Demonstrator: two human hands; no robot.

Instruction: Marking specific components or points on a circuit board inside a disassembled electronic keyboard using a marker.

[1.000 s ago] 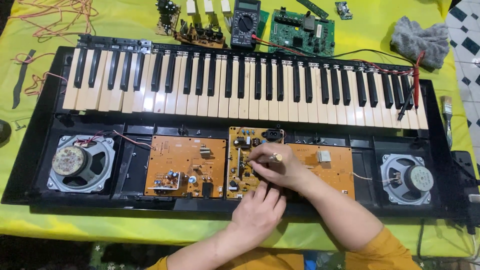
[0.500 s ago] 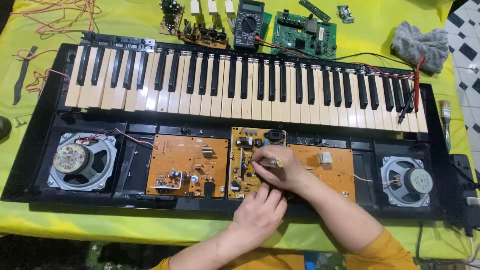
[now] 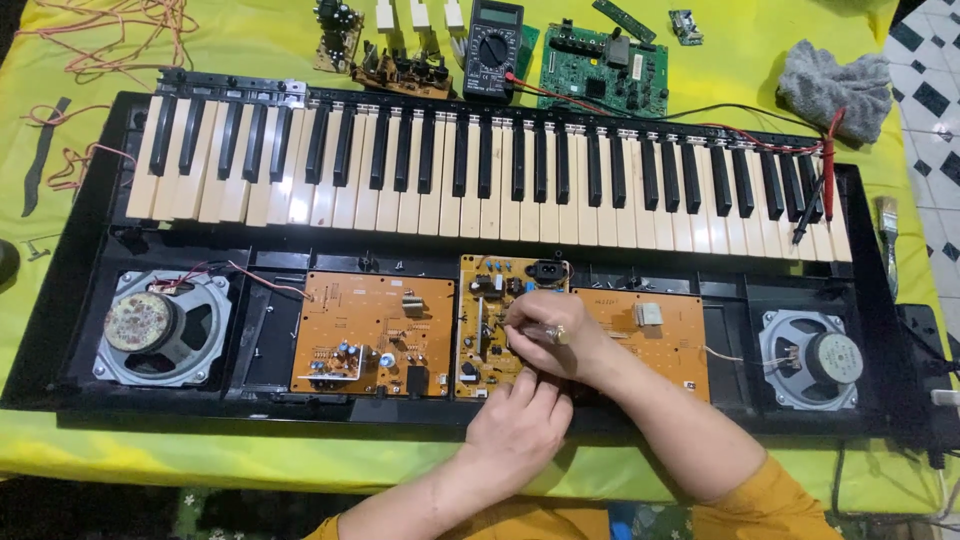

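1. Opened black electronic keyboard (image 3: 100, 330) flat on yellow cloth, innards exposed for access.
2. Right hand (image 3: 550, 335) pinched narrowly over middle orange circuit board (image 3: 480, 340); held item unclear.
3. Left hand (image 3: 520, 430) loosely curled, empty, resting on case edge below board, likely for steadiness.

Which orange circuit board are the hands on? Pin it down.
The narrow middle board, between two wider orange ones; both the right hand and left hand rest there.

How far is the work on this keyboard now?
Done: the keyboard lies open, boards and speakers bare. In hand: both hands, right hand and left hand, are on the middle board. Left: the case is not closed; a green board lies outside.
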